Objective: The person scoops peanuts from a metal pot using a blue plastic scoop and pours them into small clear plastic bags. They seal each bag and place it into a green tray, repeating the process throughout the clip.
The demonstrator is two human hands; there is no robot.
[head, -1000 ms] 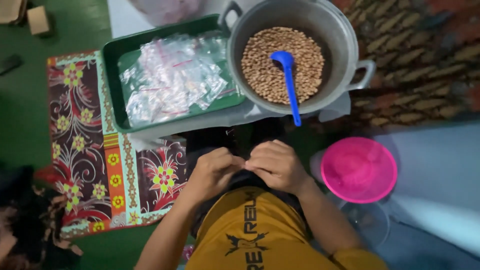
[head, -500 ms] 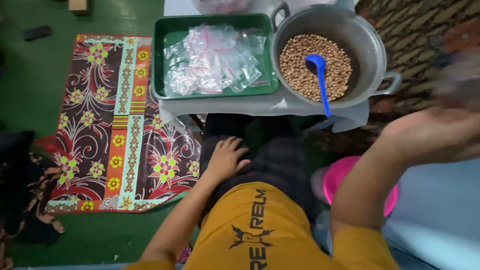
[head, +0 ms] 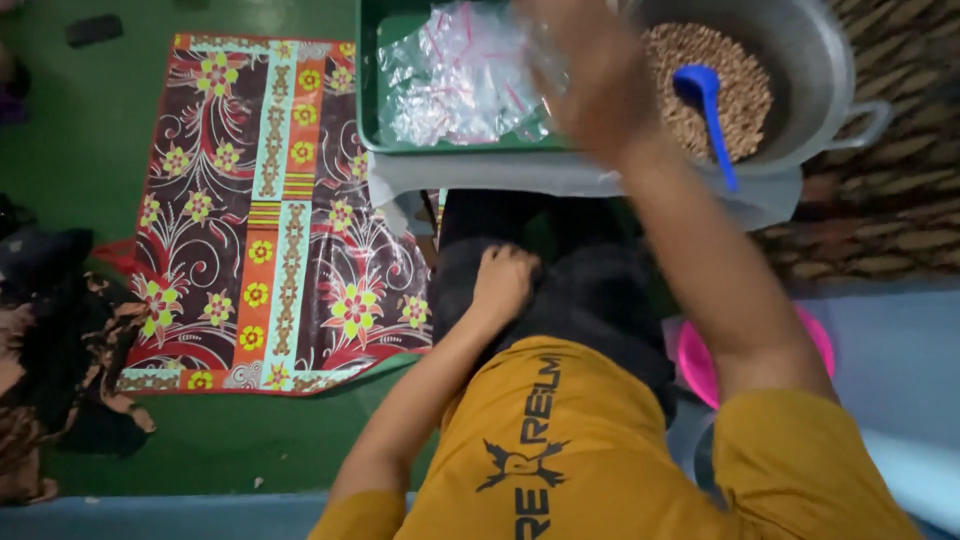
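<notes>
My right hand is blurred with motion, reaching over the right edge of a green tray that holds a heap of small clear plastic bags. Whether its fingers hold a bag I cannot tell. My left hand rests curled on my dark-clothed lap with nothing visible in it. To the right of the tray stands a large metal pot filled with brown beans, and a blue scoop lies in them with its handle pointing toward me.
Tray and pot sit on a low grey surface. A flowered mat covers the green floor at left. A pink bowl sits by my right side, partly hidden by my arm. Dark cloth lies at far left.
My hands were together at my lap. The right hand swung out to the right, then reached forward over the tray of bags. The left hand stayed on my lap.
</notes>
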